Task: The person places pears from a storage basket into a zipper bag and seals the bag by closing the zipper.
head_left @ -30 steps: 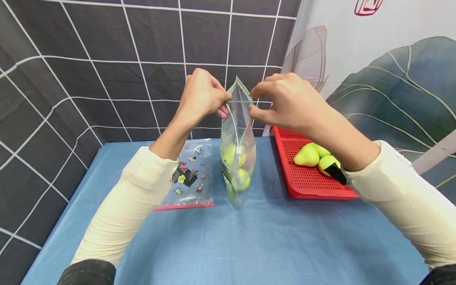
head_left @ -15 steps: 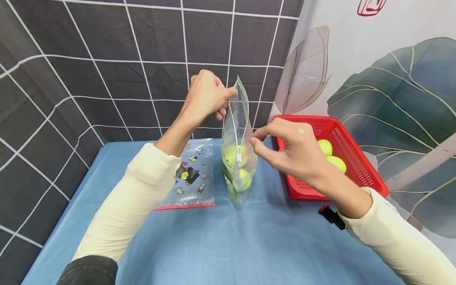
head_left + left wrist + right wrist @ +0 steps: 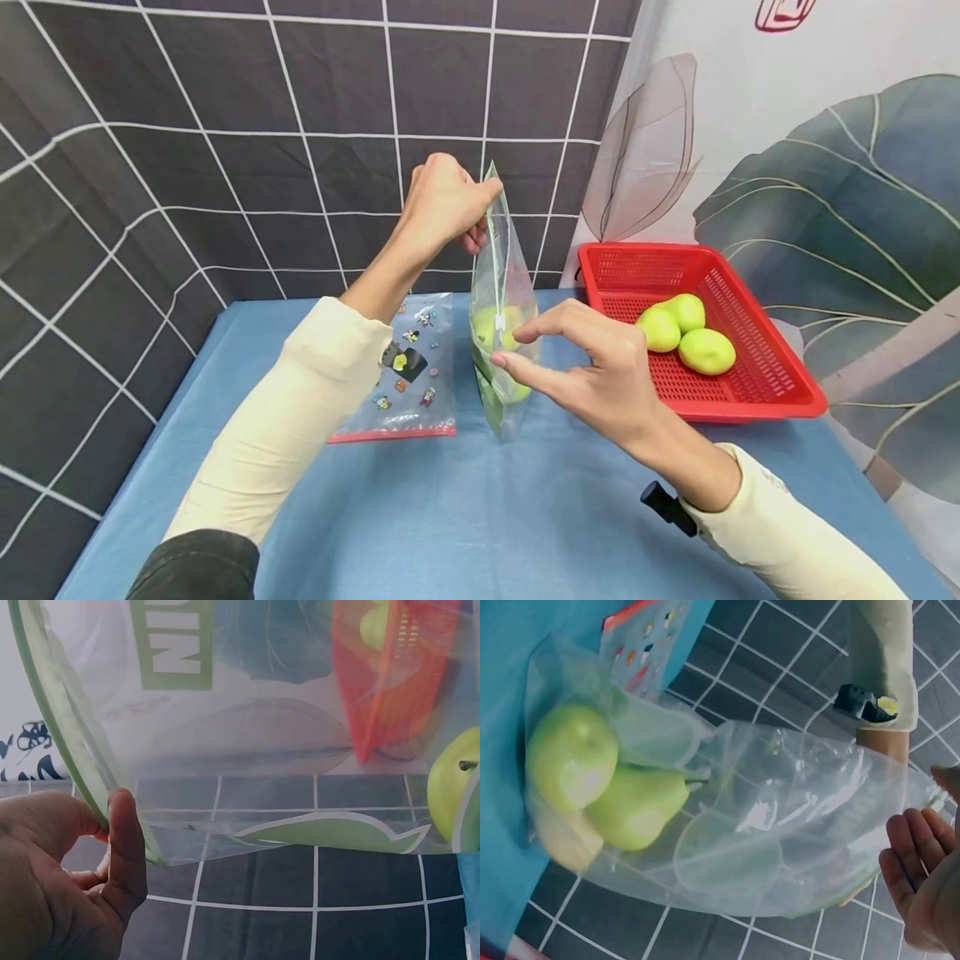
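A clear zip bag (image 3: 491, 408) with green trim stands upright mid-table in the head view. My left hand (image 3: 442, 200) pinches its top edge, thumb against fingers, as the left wrist view also shows. Through the plastic, the right wrist view shows a green pear (image 3: 637, 814) with a stem and a rounder green fruit (image 3: 571, 757) at the bottom. My right hand (image 3: 600, 358) is before the bag's right side at mid height, thumb and index finger bent and apart. A small white zip slider (image 3: 500, 320) lies behind those fingertips; contact cannot be told.
A red plastic basket (image 3: 780, 410) at the right holds several green fruits (image 3: 707, 351). Left of the bag, a flat clear bag (image 3: 408, 412) with cartoon prints and a red zip lies on the blue cloth (image 3: 465, 533). A dark gridded cloth (image 3: 337, 92) hangs behind.
My right hand has come down from the bag's mouth to its middle, passing off the basket, which shows more fully now. The bag's mouth looks narrower. My left hand keeps its pinch.
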`<state>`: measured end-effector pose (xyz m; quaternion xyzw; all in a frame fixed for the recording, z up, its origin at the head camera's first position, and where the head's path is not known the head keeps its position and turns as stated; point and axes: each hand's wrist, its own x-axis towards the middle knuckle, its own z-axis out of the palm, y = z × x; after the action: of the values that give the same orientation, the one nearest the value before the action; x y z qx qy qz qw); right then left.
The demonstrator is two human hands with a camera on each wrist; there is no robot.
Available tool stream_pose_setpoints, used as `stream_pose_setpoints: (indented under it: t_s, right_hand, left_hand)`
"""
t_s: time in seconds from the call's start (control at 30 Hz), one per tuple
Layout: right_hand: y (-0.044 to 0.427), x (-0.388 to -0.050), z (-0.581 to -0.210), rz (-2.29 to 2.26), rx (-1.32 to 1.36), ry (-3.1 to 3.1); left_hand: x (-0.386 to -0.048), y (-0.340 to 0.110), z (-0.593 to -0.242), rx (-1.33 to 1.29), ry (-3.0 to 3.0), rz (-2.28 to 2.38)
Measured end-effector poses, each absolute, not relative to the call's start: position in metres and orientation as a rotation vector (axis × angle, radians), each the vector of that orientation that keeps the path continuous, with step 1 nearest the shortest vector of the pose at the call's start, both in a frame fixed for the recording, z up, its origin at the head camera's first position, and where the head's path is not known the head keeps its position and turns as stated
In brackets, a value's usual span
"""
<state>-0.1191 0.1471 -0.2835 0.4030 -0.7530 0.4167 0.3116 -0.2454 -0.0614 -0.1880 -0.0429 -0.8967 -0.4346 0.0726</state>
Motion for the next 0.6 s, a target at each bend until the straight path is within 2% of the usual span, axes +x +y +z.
stream_pose_setpoints:
  t_s: [0.27,0.6]
  right_hand:
    - [0.148,-0.119,-0.289,1.137,0.978,-1.855]
    - [0.164,-0.13,-0.277,1.411,0.695,-1.735]
  left_hand:
    - [-0.246,-0.065,-0.194,-0.043,-2.525,-1.634]
    - [-0.249,-0.077,-0.198,0.004,-2.232,-2.222]
